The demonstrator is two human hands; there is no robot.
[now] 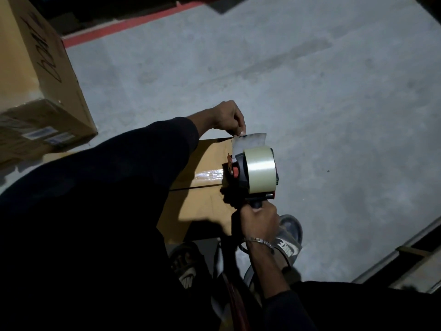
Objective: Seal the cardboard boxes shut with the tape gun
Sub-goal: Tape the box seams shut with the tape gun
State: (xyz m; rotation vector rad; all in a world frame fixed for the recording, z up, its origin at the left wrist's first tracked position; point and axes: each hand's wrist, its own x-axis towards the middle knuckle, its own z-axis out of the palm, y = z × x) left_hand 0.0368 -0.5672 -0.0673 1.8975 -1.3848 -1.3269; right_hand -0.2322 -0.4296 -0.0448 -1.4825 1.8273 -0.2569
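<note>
**Concrete floor, box under taping**

Grey concrete floor (298, 91) with a red line (124, 26) carries the cardboard box (202, 199) at my feet, flaps closed, contents unseen. My right hand (259, 225) grips the tape gun (253, 173) over the seam. My left hand (229, 118) pinches the loose tape end (249, 140). Larger box (43, 75) at left bears unreadable marker writing. My slide (290, 244) reads NIKE.

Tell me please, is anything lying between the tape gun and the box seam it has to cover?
Nothing visible does. The right hand holds the tape gun over the box, and the left hand pinches the loose tape end at the far edge. The seam lies bare.
</note>
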